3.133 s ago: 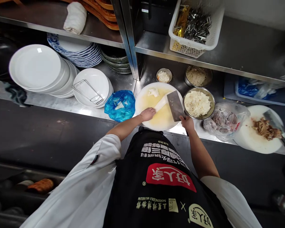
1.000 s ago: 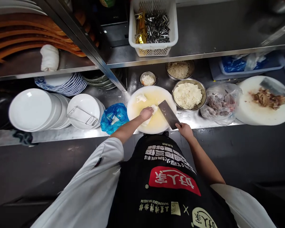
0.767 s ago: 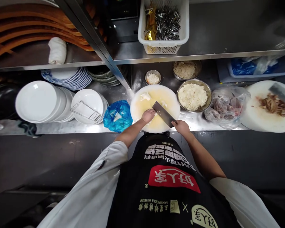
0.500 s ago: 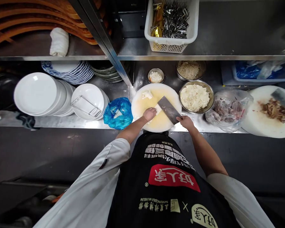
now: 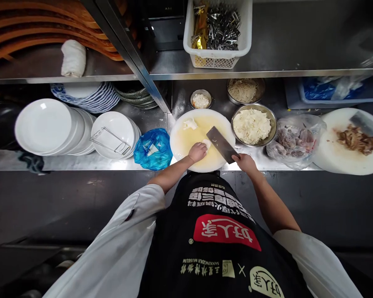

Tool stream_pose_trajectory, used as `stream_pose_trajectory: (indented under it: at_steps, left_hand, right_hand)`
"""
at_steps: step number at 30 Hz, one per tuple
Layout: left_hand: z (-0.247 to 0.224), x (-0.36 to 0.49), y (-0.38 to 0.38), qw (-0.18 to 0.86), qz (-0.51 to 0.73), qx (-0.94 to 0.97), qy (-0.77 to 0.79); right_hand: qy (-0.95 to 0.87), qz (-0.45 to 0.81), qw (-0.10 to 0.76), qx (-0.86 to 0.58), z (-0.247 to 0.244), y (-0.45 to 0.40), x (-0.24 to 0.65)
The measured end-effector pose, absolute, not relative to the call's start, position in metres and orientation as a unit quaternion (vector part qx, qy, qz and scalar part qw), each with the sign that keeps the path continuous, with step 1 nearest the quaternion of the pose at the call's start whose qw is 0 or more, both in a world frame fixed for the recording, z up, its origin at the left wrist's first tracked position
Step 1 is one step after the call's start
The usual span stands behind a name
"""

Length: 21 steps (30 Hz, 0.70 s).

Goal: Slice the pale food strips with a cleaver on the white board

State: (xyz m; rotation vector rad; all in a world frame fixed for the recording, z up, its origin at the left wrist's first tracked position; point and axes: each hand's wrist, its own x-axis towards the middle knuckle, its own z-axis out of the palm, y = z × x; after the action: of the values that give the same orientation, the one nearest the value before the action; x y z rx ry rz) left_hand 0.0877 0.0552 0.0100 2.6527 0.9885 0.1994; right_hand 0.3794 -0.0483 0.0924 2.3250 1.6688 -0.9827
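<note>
A round white cutting board (image 5: 186, 159) with a yellowed surface lies in front of me. On it, the curled fingers of my left hand (image 5: 198, 152) hold down a small white piece of food (image 5: 207, 143), partly hidden under the fingertips. My right hand (image 5: 246, 162) grips the handle end of a cleaver (image 5: 221, 142), its broad blade slanting up and left over the board beside the white piece. Some white cut bits (image 5: 190, 123) sit near the board's far left. Right of the board stands a metal bowl heaped with white slices (image 5: 251, 126).
Left of the board are a blue plastic bag (image 5: 153, 151) and stacked white plates (image 5: 45, 126). Behind it stand a small bowl (image 5: 201, 99) and a noodle-like heap in a bowl (image 5: 243, 90). Rightward lie a bag of meat (image 5: 294, 140) and another board (image 5: 326, 155). A shelf edge (image 5: 267, 74) overhangs.
My left hand has curled in closer over the white piece, covering more of it. The cleaver stays at nearly the same slant beside it. The whole view has shifted slightly.
</note>
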Motion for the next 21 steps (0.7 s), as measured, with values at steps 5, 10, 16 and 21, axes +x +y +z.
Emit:
stream_pose_trajectory:
  at_steps: [5, 10, 16, 21]
  left_hand:
    - [-0.003, 0.084, 0.046, 0.176, 0.063, 0.918, 0.349]
    - [-0.003, 0.081, 0.049, 0.192, 0.067, 0.912, 0.355]
    - [-0.003, 0.085, 0.040, 0.192, 0.079, 0.898, 0.389]
    - [-0.007, 0.080, 0.029, 0.187, 0.085, 0.905, 0.371]
  right_hand:
    - [0.562, -0.362, 0.071, 0.741, 0.092, -0.041, 0.383]
    - [0.538, -0.379, 0.046, 0.752, 0.093, -0.014, 0.402]
    - [0.569, -0.308, 0.067, 0.759, 0.094, -0.009, 0.398]
    - [0.582, -0.296, 0.065, 0.755, 0.096, -0.029, 0.383]
